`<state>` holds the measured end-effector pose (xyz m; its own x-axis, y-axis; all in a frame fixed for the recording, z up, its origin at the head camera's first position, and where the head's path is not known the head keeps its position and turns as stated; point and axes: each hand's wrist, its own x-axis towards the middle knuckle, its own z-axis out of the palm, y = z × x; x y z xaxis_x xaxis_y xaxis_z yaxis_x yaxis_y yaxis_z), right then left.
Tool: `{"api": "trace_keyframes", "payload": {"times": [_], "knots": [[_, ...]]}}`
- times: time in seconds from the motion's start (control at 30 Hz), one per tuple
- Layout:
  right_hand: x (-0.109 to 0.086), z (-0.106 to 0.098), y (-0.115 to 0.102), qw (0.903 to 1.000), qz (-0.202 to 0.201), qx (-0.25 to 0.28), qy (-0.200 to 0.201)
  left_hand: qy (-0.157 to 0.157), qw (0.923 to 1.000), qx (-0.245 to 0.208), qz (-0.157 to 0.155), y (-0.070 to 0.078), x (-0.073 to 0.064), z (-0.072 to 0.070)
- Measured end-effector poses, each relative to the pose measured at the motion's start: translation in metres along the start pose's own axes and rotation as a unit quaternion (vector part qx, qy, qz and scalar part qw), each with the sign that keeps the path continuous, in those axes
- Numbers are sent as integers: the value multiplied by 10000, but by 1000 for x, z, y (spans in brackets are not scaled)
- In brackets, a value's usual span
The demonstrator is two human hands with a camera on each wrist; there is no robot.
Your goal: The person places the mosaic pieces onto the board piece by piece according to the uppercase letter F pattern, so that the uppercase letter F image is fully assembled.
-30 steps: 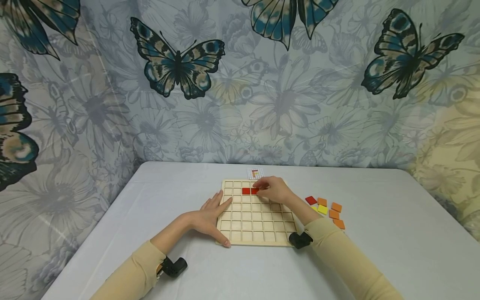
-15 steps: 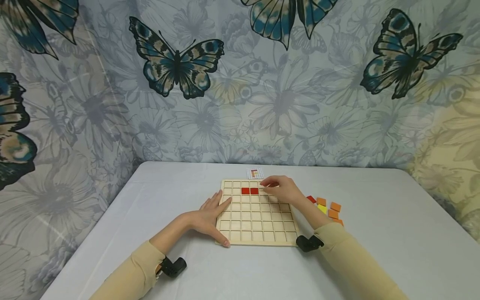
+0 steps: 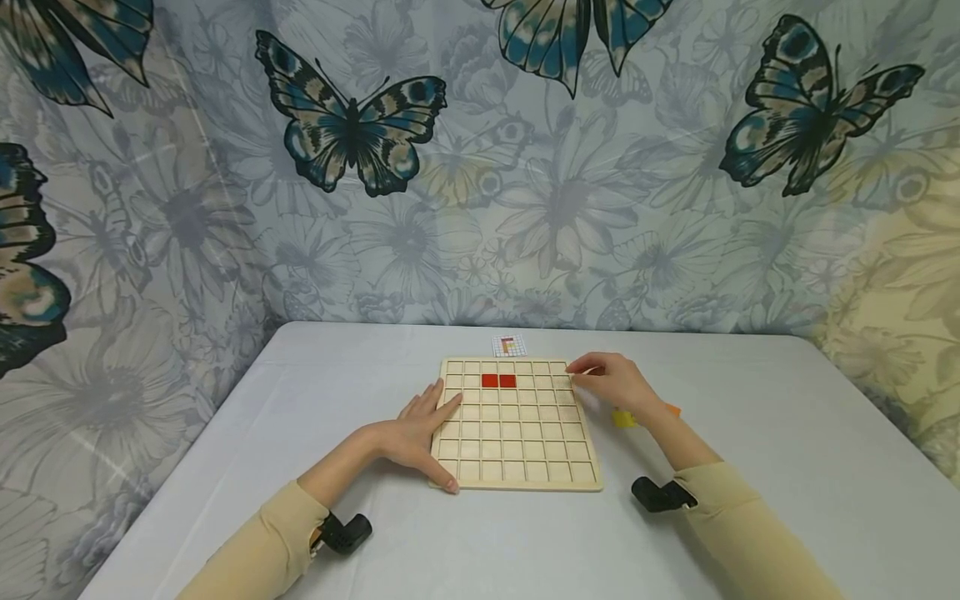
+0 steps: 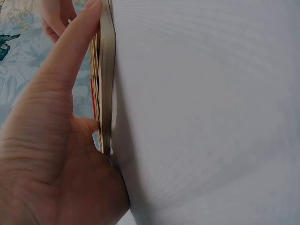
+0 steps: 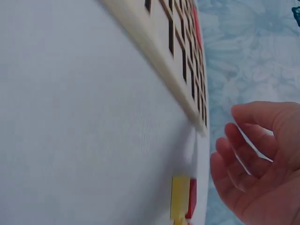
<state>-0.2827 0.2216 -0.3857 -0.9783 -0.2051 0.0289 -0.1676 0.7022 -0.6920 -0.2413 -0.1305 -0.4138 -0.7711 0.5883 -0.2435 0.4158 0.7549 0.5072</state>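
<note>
A pale wooden grid board (image 3: pixel 517 431) lies on the white table, with two red square tiles (image 3: pixel 490 381) side by side in its second row from the back. My left hand (image 3: pixel 414 437) rests spread along the board's left edge, its thumb at the near corner; the board's side (image 4: pixel 108 84) shows beside it in the left wrist view. Just past the board's far right corner is my right hand (image 3: pixel 618 385), fingers loosely bent with nothing between them. Below it in the right wrist view are a yellow tile (image 5: pixel 179 197) and a red tile (image 5: pixel 192 199).
A small printed grid card (image 3: pixel 509 346) lies behind the board. An orange tile (image 3: pixel 673 410) peeks out beside my right forearm, which hides most of the loose tiles. A butterfly-patterned cloth (image 3: pixel 570 208) hangs behind the table.
My right hand has drawn away from the second red tile, moving right across the board to beyond its right edge, over the loose tiles. The left hand stays in place.
</note>
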Motion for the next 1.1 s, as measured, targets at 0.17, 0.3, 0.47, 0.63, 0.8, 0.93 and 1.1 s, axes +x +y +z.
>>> {"api": "trace_keyframes", "payload": {"times": [0.17,0.3,0.47,0.63,0.8,0.93,1.1], "knots": [[-6,-14,12,9989,364,-188,-219,-24,10000,1,18,1,-1,-1],[-11,-21,20,9968,552,-460,-362,-37,10000,-43,35,0,-1,-1],[-15,-27,23,9948,489,-789,-410,-32,9999,-51,88,-1,-1,0],[-16,-27,21,9932,497,-956,-445,-46,9999,5,111,-1,-1,0],[-14,-24,22,9947,361,-855,-438,-17,9999,-70,96,1,-1,-2],[-12,-20,22,9963,207,-733,-386,-15,10000,-33,44,2,-1,-2],[-13,-19,21,9959,160,-835,-293,-7,10000,-24,45,2,-1,-1]]}}
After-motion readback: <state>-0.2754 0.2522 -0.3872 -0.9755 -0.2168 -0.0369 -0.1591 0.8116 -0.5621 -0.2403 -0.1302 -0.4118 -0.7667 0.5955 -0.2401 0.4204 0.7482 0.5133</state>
